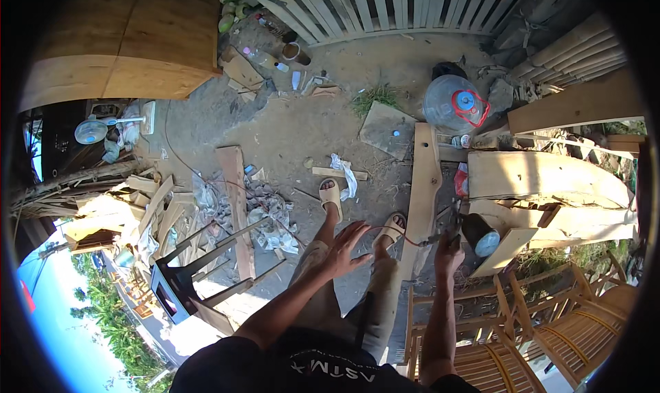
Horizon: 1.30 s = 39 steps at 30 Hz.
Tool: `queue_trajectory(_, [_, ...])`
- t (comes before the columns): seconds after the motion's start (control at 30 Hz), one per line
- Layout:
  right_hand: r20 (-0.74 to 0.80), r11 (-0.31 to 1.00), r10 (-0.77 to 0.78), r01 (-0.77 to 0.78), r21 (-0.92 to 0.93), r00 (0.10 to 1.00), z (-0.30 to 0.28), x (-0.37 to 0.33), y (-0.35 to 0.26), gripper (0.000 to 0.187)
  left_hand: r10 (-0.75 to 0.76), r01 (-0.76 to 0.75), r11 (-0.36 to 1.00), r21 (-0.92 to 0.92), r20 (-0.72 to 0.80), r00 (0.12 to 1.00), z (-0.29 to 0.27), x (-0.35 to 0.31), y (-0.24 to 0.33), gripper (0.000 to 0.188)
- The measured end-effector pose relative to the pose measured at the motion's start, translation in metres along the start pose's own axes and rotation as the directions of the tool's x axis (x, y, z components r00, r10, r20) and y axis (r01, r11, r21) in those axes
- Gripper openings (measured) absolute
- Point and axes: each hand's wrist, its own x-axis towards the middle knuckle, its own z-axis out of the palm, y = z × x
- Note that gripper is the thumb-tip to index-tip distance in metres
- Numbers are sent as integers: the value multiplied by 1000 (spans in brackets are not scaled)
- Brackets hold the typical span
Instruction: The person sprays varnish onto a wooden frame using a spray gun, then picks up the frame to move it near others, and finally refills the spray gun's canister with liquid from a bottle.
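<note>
My right hand [449, 254] is wrapped round the handle of a spray gun [456, 221], held out in front on the right. The gun has a dark, round cup [479, 235] with a pale end. A thin reddish hose [411, 242] runs from the gun leftward past my feet. Over my legs hangs my left hand [346, 250], its fingers spread and nothing in them. Below it are my sandalled feet on the dirt ground [330, 145]. Beside the gun lies a long wooden plank [424, 180].
A large clear water jug [450, 104] stands at the back right. Wooden slatted chairs [522, 331] crowd the near right. On the left are a dark upturned stool [182, 283], crumpled plastic [271, 217] and scrap wood [155, 200]. A wooden cabinet [124, 42] fills the far left.
</note>
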Motion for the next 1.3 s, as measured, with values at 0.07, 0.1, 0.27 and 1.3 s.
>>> queue_trajectory(0.07, [43,961,-266,262,93,963,-15,-13,-71,27,116,-117,993,-35,-29,993,-30,45,48,89])
queue_trajectory(0.1, [119,929,-368,359,88,922,-13,-20,-99,25,141,-142,990,-22,-41,989,-50,54,68,92])
queue_trajectory(0.27, [383,767,-630,620,167,676,-4,-49,-231,18,222,-233,965,-118,-98,970,-149,57,80,100])
queue_trajectory(1.3, [424,460,-883,544,702,199,-73,50,-761,65,-106,-116,936,-333,-578,809,-493,-35,-7,104])
